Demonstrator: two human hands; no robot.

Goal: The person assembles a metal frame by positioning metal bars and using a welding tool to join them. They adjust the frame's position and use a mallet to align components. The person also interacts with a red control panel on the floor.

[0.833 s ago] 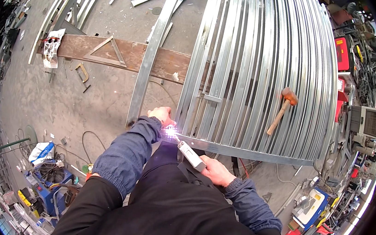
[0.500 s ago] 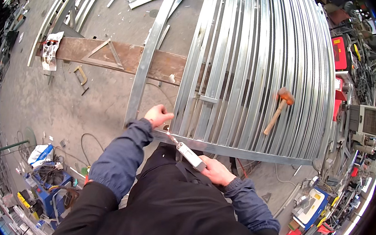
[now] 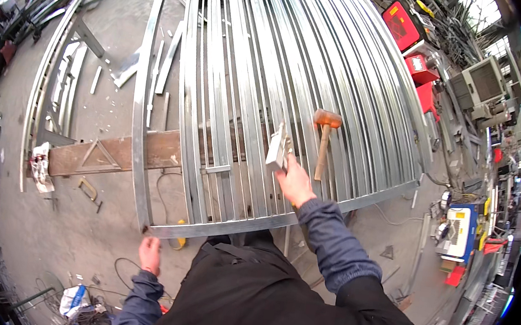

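My right hand (image 3: 295,182) grips a silver, box-shaped welding gun (image 3: 276,151), raised over the metal bars with its thin tip pointing away from me. Just beyond it to the right, a mallet (image 3: 323,145) with an orange-brown head and wooden handle lies across the bars. My left hand (image 3: 149,256) is low on the left, just below the near left corner of the galvanized metal frame (image 3: 221,227). Its fingers are curled, and nothing shows in them. Long shiny tubes (image 3: 271,67) run side by side away from me, joined to the frame's near crossbar.
A rusty beam (image 3: 117,154) under the frame carries a triangular set square (image 3: 102,154). A C-clamp (image 3: 88,192) lies on the floor. Red cases (image 3: 401,26) and a blue-and-white machine (image 3: 458,233) stand at the right. Cables (image 3: 123,269) trail at lower left.
My right hand has lifted the welding gun from the frame's near left corner, up and right over the bars. The glow at its tip is gone. My left hand has drawn back toward me.
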